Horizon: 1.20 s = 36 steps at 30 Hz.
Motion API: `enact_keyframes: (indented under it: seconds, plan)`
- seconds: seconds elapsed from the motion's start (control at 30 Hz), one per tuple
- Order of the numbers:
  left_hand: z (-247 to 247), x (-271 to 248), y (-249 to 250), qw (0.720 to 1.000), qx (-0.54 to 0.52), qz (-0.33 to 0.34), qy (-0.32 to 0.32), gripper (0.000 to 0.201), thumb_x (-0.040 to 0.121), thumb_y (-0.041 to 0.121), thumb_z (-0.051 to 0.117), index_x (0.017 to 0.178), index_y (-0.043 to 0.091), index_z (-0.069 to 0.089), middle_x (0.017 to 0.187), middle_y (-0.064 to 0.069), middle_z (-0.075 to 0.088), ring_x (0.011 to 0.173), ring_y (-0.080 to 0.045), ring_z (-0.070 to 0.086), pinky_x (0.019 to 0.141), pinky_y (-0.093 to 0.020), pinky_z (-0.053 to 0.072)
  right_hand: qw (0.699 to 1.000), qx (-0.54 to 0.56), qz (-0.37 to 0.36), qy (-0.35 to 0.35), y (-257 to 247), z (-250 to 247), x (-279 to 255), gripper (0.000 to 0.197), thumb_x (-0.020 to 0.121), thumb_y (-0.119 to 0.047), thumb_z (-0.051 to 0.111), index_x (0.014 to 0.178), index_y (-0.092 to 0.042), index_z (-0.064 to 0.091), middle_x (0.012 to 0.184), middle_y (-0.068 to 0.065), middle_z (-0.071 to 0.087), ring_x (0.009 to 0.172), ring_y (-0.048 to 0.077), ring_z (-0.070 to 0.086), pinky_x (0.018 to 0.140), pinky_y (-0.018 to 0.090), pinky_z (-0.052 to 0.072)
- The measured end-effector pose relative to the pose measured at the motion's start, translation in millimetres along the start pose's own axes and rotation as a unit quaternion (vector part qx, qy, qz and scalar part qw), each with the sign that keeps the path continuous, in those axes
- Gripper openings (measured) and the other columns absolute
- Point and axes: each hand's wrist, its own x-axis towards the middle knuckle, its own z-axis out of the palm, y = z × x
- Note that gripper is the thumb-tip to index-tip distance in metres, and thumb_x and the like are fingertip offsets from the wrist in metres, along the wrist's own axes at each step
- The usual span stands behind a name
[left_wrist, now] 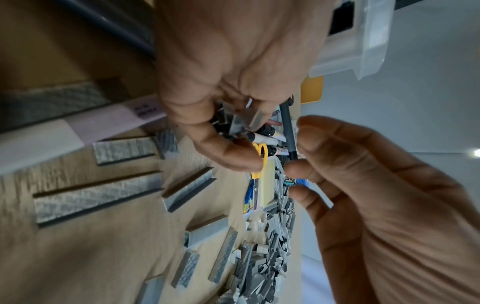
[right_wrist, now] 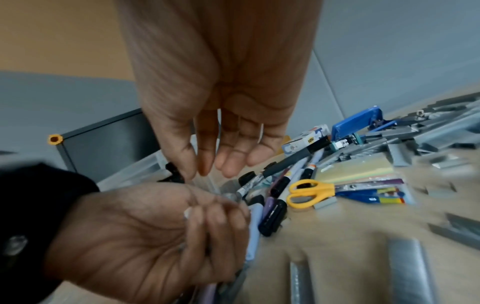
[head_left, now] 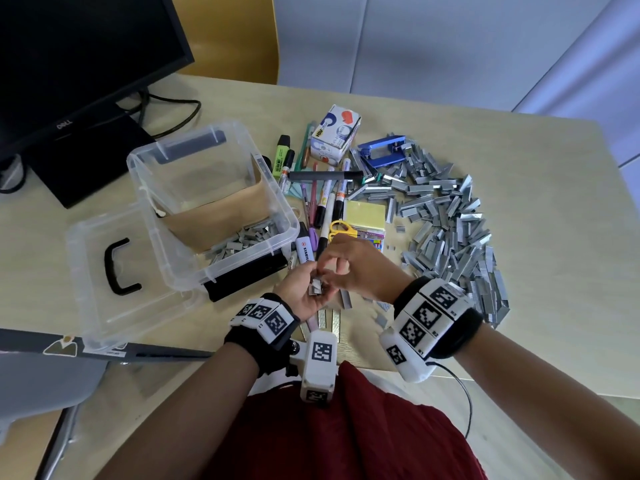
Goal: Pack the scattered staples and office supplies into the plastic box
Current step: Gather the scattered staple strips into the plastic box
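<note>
A few short staple strips (head_left: 316, 285) sit gathered in the cupped left hand (head_left: 300, 292), fingers curled round them, just beside the plastic box (head_left: 221, 216). The right hand (head_left: 360, 268) hovers over them, fingers relaxed and holding nothing. Such strips look light but brittle, likely to snap or slide; best pinched along their long sides. The main staple heap (head_left: 450, 230) lies beyond the right hand.

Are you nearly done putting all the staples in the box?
Not nearly. A small heap of staples already lies in the plastic box. The left hand holds a few staple strips, with the right hand beside it. The big staple pile, the pens and the scissors are still on the table.
</note>
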Motion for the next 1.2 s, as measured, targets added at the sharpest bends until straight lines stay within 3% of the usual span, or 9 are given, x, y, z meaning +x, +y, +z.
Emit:
enact_keyframes:
  seconds: [0.13, 0.33, 0.53, 0.7, 0.77, 0.83, 0.9, 1.03, 1.2]
  plan:
    - [-6, 0, 0, 0.999, 0.036, -0.02, -0.012, 0.035, 0.098, 0.022, 0.038, 0.065, 0.012, 0.041, 0.04, 0.001, 0.045, 0.026, -0.006, 0.037, 0.027, -0.01, 0.025, 0.99, -0.018, 0.122, 0.064, 16, 2, 4, 0.009, 0.085, -0.007, 0.055, 0.088, -0.002, 0.063, 0.094, 0.008, 0.062, 0.08, 0.018, 0.055, 0.08, 0.029, 0.046]
    - [-18, -3, -1, 0.999, 0.037, -0.015, -0.009, 0.037, 0.099, 0.023, 0.035, 0.063, 0.013, 0.038, 0.037, 0.004, 0.041, 0.024, -0.004, 0.032, 0.025, -0.01, 0.021, 0.956, -0.119, 0.258, -0.073, 23, 28, 4, 0.033, 0.085, -0.028, 0.06, 0.108, -0.006, 0.051, 0.107, 0.012, 0.055, 0.096, 0.029, 0.053, 0.071, 0.031, 0.038]
    - [-22, -7, -3, 0.999, 0.019, 0.03, 0.022, 0.034, 0.099, 0.018, 0.04, 0.072, 0.002, 0.051, 0.054, -0.01, 0.057, 0.038, -0.012, 0.057, 0.036, -0.014, 0.044, 0.961, -0.074, 0.264, -0.037, 20, 30, 8, 0.03, 0.084, -0.02, 0.061, 0.106, -0.004, 0.049, 0.109, 0.017, 0.057, 0.095, 0.031, 0.054, 0.066, 0.029, 0.035]
    - [-17, -9, 0, 0.999, -0.048, 0.023, 0.003, 0.029, 0.1, 0.02, 0.038, 0.084, 0.0, 0.052, 0.066, -0.015, 0.064, 0.051, -0.021, 0.065, 0.058, -0.029, 0.057, 0.979, 0.012, 0.197, 0.043, -16, 7, 11, 0.032, 0.077, -0.027, 0.072, 0.095, -0.007, 0.055, 0.084, 0.002, 0.057, 0.075, 0.02, 0.053, 0.057, 0.027, 0.037]
    - [-13, -11, 1, 0.998, -0.055, 0.009, -0.003, 0.026, 0.1, 0.021, 0.037, 0.086, 0.005, 0.051, 0.078, -0.013, 0.059, 0.059, -0.021, 0.06, 0.061, -0.031, 0.054, 0.984, 0.016, 0.176, 0.03, -28, 9, 13, 0.028, 0.077, -0.029, 0.072, 0.088, -0.014, 0.052, 0.079, -0.001, 0.05, 0.074, 0.017, 0.046, 0.054, 0.022, 0.033]
    - [-10, -12, 1, 0.999, -0.046, -0.003, -0.006, 0.027, 0.1, 0.024, 0.037, 0.084, 0.007, 0.052, 0.079, -0.012, 0.058, 0.064, -0.02, 0.057, 0.057, -0.03, 0.053, 0.985, 0.019, 0.167, 0.022, -33, 13, 16, 0.023, 0.079, -0.024, 0.068, 0.086, -0.017, 0.048, 0.081, 0.001, 0.051, 0.078, 0.018, 0.045, 0.057, 0.025, 0.034]
    - [-9, -13, 3, 0.999, -0.043, -0.016, -0.012, 0.033, 0.099, 0.028, 0.038, 0.082, 0.006, 0.054, 0.066, -0.01, 0.06, 0.051, -0.017, 0.059, 0.047, -0.021, 0.051, 0.984, 0.03, 0.168, 0.042, -34, 12, 16, 0.016, 0.08, -0.019, 0.065, 0.085, -0.014, 0.05, 0.081, 0.003, 0.052, 0.077, 0.019, 0.045, 0.063, 0.028, 0.036]
    - [-15, -12, 6, 0.999, 0.035, -0.012, -0.036, 0.043, 0.099, 0.033, 0.03, 0.064, 0.011, 0.042, 0.038, 0.001, 0.046, 0.025, -0.008, 0.038, 0.03, -0.008, 0.026, 0.977, 0.013, 0.189, 0.1, -17, 2, 10, 0.005, 0.08, -0.008, 0.057, 0.084, -0.005, 0.057, 0.087, 0.013, 0.062, 0.078, 0.024, 0.051, 0.067, 0.029, 0.037]
    - [-10, -28, 11, 0.969, 0.235, 0.016, -0.072, 0.044, 0.098, 0.033, 0.034, 0.059, 0.014, 0.037, 0.039, 0.006, 0.038, 0.025, -0.004, 0.025, 0.029, -0.011, 0.015, 0.958, -0.076, 0.269, -0.055, 13, 15, -3, 0.009, 0.082, -0.02, 0.06, 0.081, -0.012, 0.056, 0.099, 0.012, 0.062, 0.092, 0.028, 0.058, 0.071, 0.027, 0.041]
